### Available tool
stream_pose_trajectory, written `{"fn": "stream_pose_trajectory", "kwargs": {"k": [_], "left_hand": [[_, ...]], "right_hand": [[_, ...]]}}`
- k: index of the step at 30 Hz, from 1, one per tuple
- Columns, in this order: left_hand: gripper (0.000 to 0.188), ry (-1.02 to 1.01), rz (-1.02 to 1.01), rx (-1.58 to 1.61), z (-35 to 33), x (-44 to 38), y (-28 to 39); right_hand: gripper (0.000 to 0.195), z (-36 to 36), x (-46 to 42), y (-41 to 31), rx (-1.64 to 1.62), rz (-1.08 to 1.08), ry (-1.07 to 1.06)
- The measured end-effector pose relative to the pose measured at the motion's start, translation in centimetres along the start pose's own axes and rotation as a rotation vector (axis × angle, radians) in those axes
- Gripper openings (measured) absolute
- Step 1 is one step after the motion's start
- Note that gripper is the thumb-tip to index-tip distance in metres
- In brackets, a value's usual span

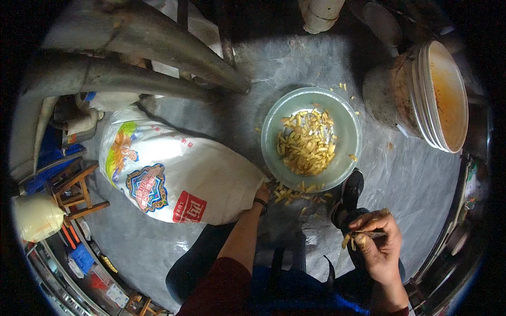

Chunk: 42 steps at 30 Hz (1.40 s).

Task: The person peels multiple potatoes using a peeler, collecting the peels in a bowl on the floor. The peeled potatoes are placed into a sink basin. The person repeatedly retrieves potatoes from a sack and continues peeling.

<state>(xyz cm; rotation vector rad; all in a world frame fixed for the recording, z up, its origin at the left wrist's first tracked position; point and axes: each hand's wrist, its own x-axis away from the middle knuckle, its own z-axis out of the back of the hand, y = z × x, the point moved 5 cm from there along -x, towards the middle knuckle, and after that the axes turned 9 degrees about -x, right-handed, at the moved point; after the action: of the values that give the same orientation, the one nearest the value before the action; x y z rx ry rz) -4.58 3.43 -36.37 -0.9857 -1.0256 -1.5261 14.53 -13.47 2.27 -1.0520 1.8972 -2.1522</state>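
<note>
My left hand grips the mouth edge of a large white woven sack; its fingertips are partly hidden there. The sack lies on its side and bears printed pictures and writing. My right hand, raised over my right leg, pinches a few yellow-brown cut pieces between thumb and fingers. In front of me stands a round pale-green basin, holding a heap of yellow cut strips with brown edges. More loose strips lie on the floor between basin and sack.
A tall bucket with an orange-stained lid stands right of the basin. Thick pipe-like supports cross the upper left. A small wooden stool and a pale full bag are at far left. My dark shoe is against the basin.
</note>
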Motion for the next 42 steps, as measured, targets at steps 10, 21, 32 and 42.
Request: {"fn": "stream_pose_trajectory", "kwargs": {"k": [10,21,32,42], "left_hand": [[0.034,-0.072,0.141,1.419,-2.5,8.5,1.6],[0.029,-0.068,-1.047,0.909,9.0,33.9,17.3],[0.058,0.311,-1.168,0.54,11.5,34.9,19.5],[0.047,0.497,-1.308,0.182,12.3,34.9,20.1]], "right_hand": [[0.007,-0.4,-0.5,3.1,-0.086,-0.094,0.024],[0.009,-2.1,0.2,-0.7,-0.204,0.284,-0.044],[0.011,-1.1,-1.1,-1.7,-0.421,0.22,-0.091],[0.008,-1.4,-2.5,-0.4,-0.437,0.102,-0.083]]}}
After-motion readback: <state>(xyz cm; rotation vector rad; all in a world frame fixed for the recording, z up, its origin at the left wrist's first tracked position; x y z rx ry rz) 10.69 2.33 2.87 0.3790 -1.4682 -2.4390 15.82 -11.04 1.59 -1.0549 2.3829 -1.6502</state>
